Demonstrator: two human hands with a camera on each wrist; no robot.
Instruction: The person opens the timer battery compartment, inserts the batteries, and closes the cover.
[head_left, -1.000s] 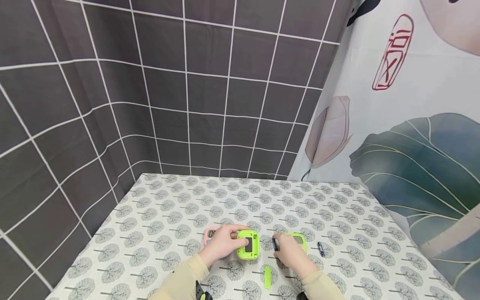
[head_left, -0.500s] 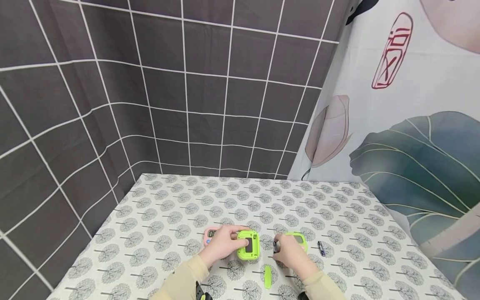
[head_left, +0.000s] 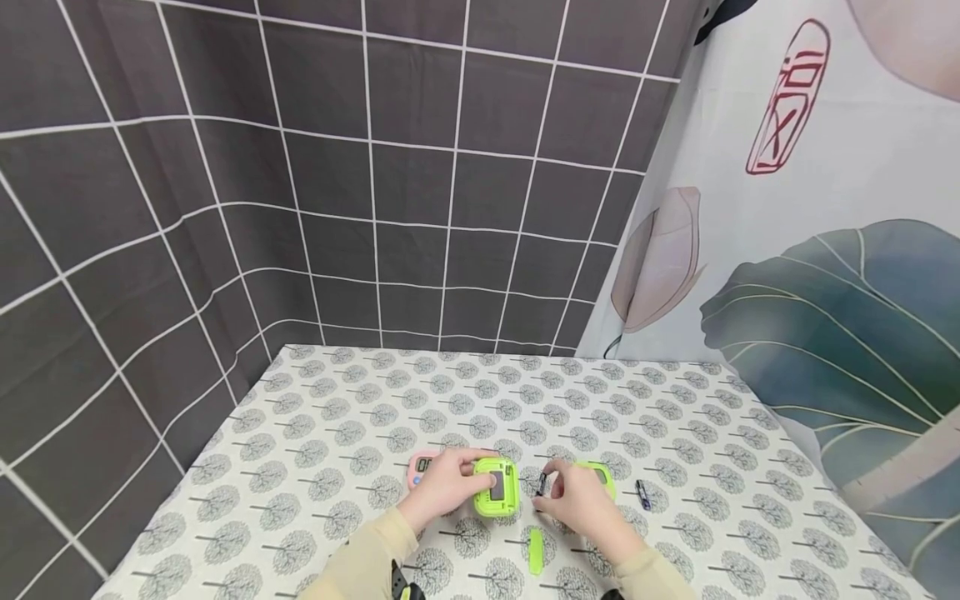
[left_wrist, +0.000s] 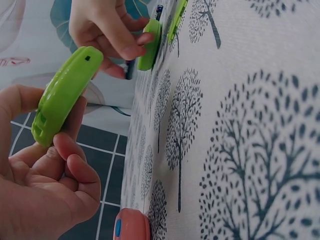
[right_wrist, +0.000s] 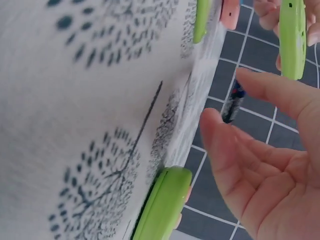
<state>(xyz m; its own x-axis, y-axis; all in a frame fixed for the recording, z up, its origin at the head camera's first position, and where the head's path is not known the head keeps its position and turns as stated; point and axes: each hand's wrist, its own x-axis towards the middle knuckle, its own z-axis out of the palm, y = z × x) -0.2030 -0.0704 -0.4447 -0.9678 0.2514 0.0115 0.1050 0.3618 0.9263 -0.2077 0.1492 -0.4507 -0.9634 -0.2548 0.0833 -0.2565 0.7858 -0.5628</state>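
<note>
Two hands work at the table's [head_left: 315, 433] near edge: the left hand [head_left: 442, 486] grips a green timer [head_left: 496, 487], raised; at its 3 o'clock, the right hand [head_left: 577, 504] pinches a battery [head_left: 542, 483].

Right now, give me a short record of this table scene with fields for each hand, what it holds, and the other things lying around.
left hand: grips a green timer, lifted off the table, back side up with an open battery slot
right hand: pinches a small dark battery beside that timer
second green timer: on the tablecloth, partly behind the right hand
pink timer: on the cloth, behind the left hand
green cover: loose, near edge, between the wrists
spare battery: on the cloth, far right
tablecloth: pale, tree print
</note>
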